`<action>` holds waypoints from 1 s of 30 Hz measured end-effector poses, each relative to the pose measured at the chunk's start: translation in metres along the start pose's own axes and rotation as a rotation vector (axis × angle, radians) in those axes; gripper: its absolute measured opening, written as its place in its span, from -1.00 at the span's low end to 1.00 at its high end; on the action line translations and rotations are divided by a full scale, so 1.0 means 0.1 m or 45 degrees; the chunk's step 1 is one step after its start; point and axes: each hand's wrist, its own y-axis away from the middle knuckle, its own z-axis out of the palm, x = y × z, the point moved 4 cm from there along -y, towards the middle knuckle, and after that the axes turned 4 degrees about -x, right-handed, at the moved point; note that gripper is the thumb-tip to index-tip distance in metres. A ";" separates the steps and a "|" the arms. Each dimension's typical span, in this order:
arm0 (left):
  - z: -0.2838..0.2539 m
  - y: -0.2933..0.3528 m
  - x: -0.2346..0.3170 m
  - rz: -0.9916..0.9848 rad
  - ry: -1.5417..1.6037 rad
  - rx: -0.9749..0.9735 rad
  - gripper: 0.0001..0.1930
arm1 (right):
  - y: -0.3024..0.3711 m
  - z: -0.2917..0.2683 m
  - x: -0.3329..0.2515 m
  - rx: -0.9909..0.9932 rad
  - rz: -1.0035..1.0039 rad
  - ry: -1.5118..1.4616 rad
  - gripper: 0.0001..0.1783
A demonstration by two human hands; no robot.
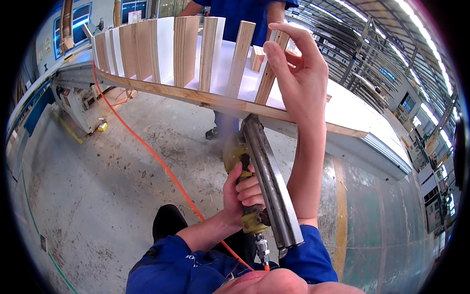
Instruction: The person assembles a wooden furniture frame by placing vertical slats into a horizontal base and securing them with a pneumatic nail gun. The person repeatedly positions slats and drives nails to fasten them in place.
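My left hand (241,190) is wrapped round the handle of a pneumatic nail gun (275,183), a yellow-green tool with a long metal magazine. Its nose touches or nearly touches the underside edge of a long curved wooden board (196,96). My right hand (304,81) pinches the top of an upright plywood strip (267,82) between thumb and fingers. That strip stands on the board's inner side, just above the gun's nose. Further left, several upright plywood pieces (186,51) line the curve, some with white faces. Blur covers the gun's head.
An orange air hose (164,164) runs across the floor to the gun. Opposite me stands a person in blue workwear (240,19). A small wooden block (257,58) lies behind the strips, on the white panel (342,110). Racks of stock (338,46) fill the right background.
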 end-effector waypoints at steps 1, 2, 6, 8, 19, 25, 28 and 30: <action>-0.01 0.01 0.00 0.024 -0.008 0.012 -0.69 | 0.00 0.00 0.01 -0.002 0.003 -0.005 -0.64; -0.01 0.05 0.02 0.034 0.011 0.033 -0.69 | 0.01 0.01 0.01 -0.004 0.006 -0.012 -0.64; 0.09 0.18 0.18 0.139 -0.080 0.245 -0.69 | 0.02 -0.01 0.01 -0.091 0.166 -0.093 -0.54; 0.15 0.34 0.32 0.191 -0.202 0.304 -0.71 | 0.02 -0.06 0.00 -0.014 0.201 -0.152 -0.41; 1.23 1.38 1.50 0.511 -1.751 1.146 -0.80 | 0.16 -0.23 0.19 -0.898 0.526 0.366 -0.39; 0.66 2.68 2.55 0.195 -2.675 1.861 -0.83 | 0.18 -0.14 0.26 -0.895 0.464 0.317 -0.21; -0.16 3.65 3.08 0.081 -3.321 2.144 -0.73 | 0.17 -0.15 0.27 -0.901 0.548 0.289 -0.26; -0.55 4.11 3.11 -0.279 -3.245 2.479 -0.71 | 0.16 -0.15 0.26 -0.880 0.521 0.293 -0.29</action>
